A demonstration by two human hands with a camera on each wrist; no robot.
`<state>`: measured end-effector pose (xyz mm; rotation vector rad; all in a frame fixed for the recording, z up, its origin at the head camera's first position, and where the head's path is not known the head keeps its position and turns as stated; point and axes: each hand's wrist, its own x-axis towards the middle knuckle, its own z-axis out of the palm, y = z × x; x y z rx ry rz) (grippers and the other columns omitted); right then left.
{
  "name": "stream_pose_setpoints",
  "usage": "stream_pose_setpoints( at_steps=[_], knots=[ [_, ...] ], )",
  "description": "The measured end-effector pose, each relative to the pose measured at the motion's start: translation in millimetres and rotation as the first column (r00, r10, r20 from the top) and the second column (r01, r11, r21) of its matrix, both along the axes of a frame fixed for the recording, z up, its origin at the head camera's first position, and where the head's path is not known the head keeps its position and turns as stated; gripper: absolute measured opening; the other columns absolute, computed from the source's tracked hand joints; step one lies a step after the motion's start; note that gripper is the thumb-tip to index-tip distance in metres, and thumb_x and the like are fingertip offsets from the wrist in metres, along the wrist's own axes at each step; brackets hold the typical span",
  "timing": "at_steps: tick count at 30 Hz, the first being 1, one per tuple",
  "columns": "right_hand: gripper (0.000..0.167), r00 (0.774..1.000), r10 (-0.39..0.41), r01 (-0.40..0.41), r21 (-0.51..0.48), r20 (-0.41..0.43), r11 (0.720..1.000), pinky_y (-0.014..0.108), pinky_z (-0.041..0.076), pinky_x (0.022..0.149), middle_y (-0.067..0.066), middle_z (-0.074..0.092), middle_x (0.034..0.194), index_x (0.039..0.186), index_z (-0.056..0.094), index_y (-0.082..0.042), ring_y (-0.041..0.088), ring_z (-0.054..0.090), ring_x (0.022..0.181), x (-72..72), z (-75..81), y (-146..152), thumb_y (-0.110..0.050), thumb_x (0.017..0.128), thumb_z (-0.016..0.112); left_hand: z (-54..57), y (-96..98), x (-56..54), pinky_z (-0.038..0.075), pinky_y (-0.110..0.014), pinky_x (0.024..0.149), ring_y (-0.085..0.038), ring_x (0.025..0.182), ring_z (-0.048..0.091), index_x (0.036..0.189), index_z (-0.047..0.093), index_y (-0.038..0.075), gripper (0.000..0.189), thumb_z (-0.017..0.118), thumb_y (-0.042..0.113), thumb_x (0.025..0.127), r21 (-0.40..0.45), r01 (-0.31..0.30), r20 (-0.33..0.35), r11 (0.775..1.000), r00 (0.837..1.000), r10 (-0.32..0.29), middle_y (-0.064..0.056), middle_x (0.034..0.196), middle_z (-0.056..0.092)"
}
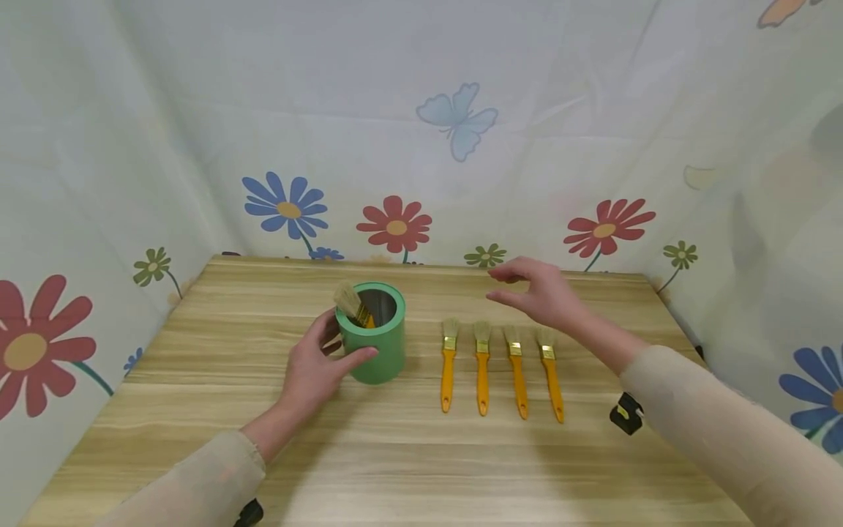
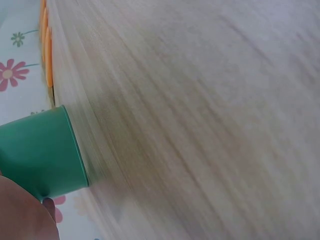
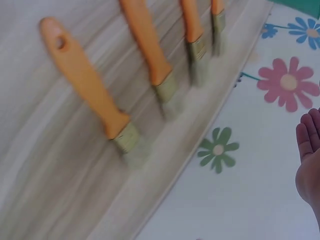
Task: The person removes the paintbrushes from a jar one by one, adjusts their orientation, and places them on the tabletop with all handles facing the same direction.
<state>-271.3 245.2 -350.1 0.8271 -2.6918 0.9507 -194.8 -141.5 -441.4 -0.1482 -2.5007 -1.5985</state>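
A green can (image 1: 377, 351) stands upright on the table, a paintbrush (image 1: 354, 306) leaning inside it with bristles up over the rim. My left hand (image 1: 316, 362) grips this can, thumb across the front and fingers round its left side; the left wrist view shows only part of that hand (image 2: 25, 212) against the can (image 2: 42, 155). Several paintbrushes with orange handles (image 1: 483, 377) lie in a row to the can's right, bristles pointing away from me. Above the far end of the row hovers my right hand (image 1: 536, 293), thumb and fingers apart, holding nothing.
The wood-grain table (image 1: 395, 468) ends at the back against a white curtain (image 1: 369, 132) printed with flowers and a butterfly. Similar cloth hangs on both sides. A black device (image 1: 626, 413) shows beside the right forearm.
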Motion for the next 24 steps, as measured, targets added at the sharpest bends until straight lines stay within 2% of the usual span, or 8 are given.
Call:
stream_pose_setpoints(
  at_steps=[11,18,24],
  knots=[
    [0.048,0.99,0.134,-0.134,0.007,-0.048,0.991,0.049,0.06,0.104,0.01,0.075,0.128,0.135,0.073,-0.006,0.03,0.07,0.117,-6.0,21.8,-49.7,-0.022,0.092,0.088,2.0,1.3,1.2,0.055,-0.049,0.112,-0.03,0.14,0.059,0.159,0.048,0.018,0.095,0.095,0.044,0.081,-0.011,-0.012,0.004,1.0,1.0,0.012,-0.008,0.154,0.06],
    [0.053,0.976,0.209,-0.21,-0.016,-0.058,0.978,0.049,0.058,0.106,0.012,0.074,0.131,0.137,0.072,-0.004,0.029,0.069,0.119,-8.6,29.6,-81.4,-0.019,0.089,0.09,1.2,0.6,0.6,0.055,-0.049,0.113,-0.03,0.141,0.058,0.159,0.048,0.018,0.095,0.095,0.044,0.081,-0.004,-0.008,0.005,1.0,1.0,0.008,-0.008,0.154,0.06],
    [0.055,0.967,0.248,-0.249,-0.005,-0.061,0.969,0.046,0.058,0.107,0.011,0.073,0.134,0.138,0.071,-0.005,0.029,0.068,0.12,-8.6,34.9,-106.7,-0.024,0.09,0.09,0.7,0.4,0.6,0.054,-0.05,0.114,-0.031,0.141,0.058,0.159,0.048,0.018,0.094,0.094,0.044,0.082,0.0,-0.003,-0.002,1.0,1.0,0.003,-0.009,0.155,0.059]
  ],
)
